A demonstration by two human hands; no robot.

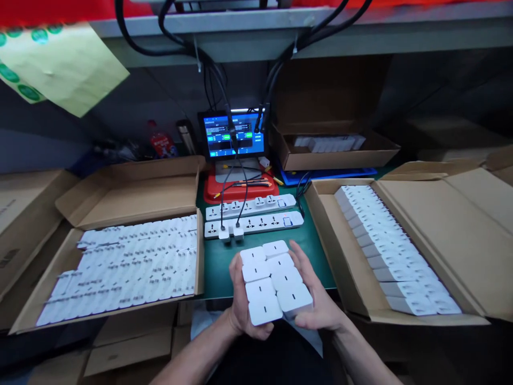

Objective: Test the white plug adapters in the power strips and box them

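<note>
Eight white plug adapters (272,280) sit in two columns between the person's hands, don't they?

Yes. The left hand (245,299) cups the block from below and along one side, and the right hand (316,299) braces the other side with its fingers spread. Neither hand is fully closed, but together they have firm hold of all eight, slotted faces up.

What lies just ahead of them?

A green mat (264,267) on the surface, carrying two white power strips (252,224) side by side. Two more adapters (231,232) are plugged into the nearer strip, each with a thin black cable (228,187) rising toward the back.

And farther back?

A red tray (240,188) stands behind the strips, below a lit test screen (233,135) with blue and green panels. To its right are a blue tray (328,176) and a shallow cardboard box (340,158) holding a few white units.

To either side?

An open cardboard box (128,200) on the left is packed with rows of adapters (136,267) lying flat. Another open box (433,224) on the right holds a long double row of them (385,246).

Overhead?

A sheet of green round stickers (60,64) hangs at upper left, near a grey shelf (280,27).
</note>
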